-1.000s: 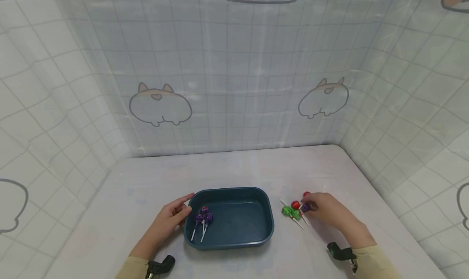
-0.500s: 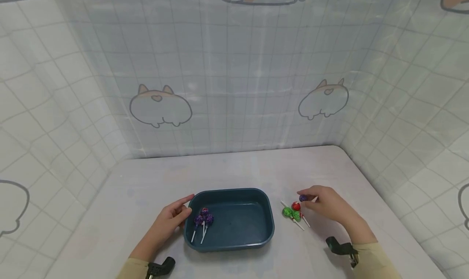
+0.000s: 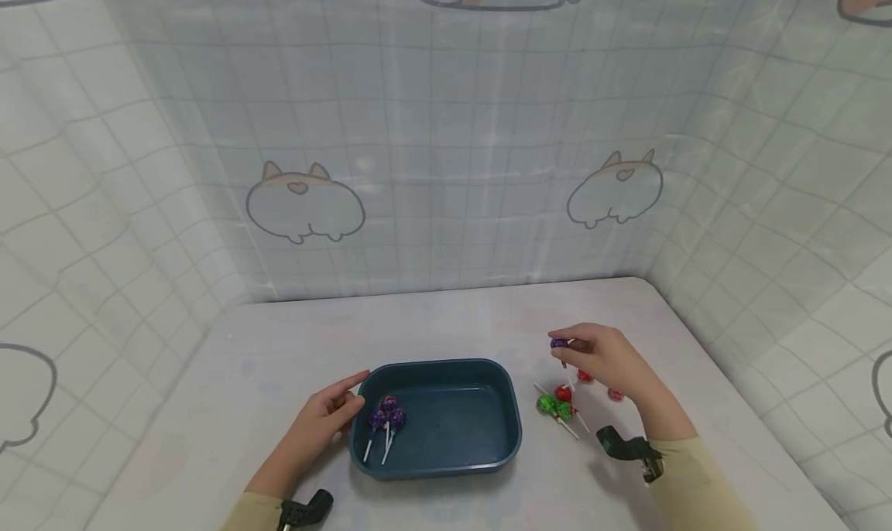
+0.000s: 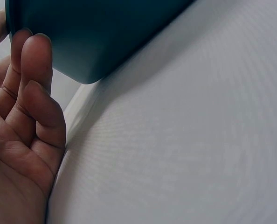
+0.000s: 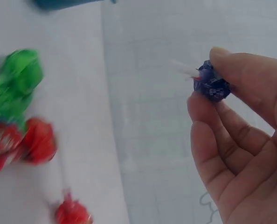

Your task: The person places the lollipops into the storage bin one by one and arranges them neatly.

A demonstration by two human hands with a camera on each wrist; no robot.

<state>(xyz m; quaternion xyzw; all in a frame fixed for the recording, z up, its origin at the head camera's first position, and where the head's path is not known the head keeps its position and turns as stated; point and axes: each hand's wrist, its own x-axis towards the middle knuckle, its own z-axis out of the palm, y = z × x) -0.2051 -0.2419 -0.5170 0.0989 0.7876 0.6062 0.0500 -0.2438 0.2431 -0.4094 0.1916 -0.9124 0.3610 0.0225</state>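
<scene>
In the head view, my right hand [image 3: 605, 354] pinches a purple-wrapped lollipop [image 3: 559, 344] between thumb and fingers, up beyond the loose sweets. Its white stick shows, blurred, in the right wrist view, where the purple head [image 5: 213, 86] sits at my fingertips. My left hand [image 3: 322, 413] holds the left end of a dark teal tray [image 3: 512, 415], thumb at the rim. From the left wrist view, curled fingers [image 4: 36, 60] lie against the tray's outer wall. Several purple lollipops [image 3: 388, 416] lie in the tray's left part, sticks toward me.
Right of the tray, green lollipops [image 3: 547, 404] and a red lollipop [image 3: 563, 393] lie bunched on the white table [image 3: 279, 345]. Another red lollipop [image 3: 585, 376] and a pinkish-red one [image 3: 615, 395] lie by my right wrist. Grid-patterned sheeting [image 3: 446, 229] surrounds the table's back and sides.
My right hand has lifted the purple lollipop from the bunch and carried it away from me and slightly left, uncovering red ones. The left hand and tray have stayed put.
</scene>
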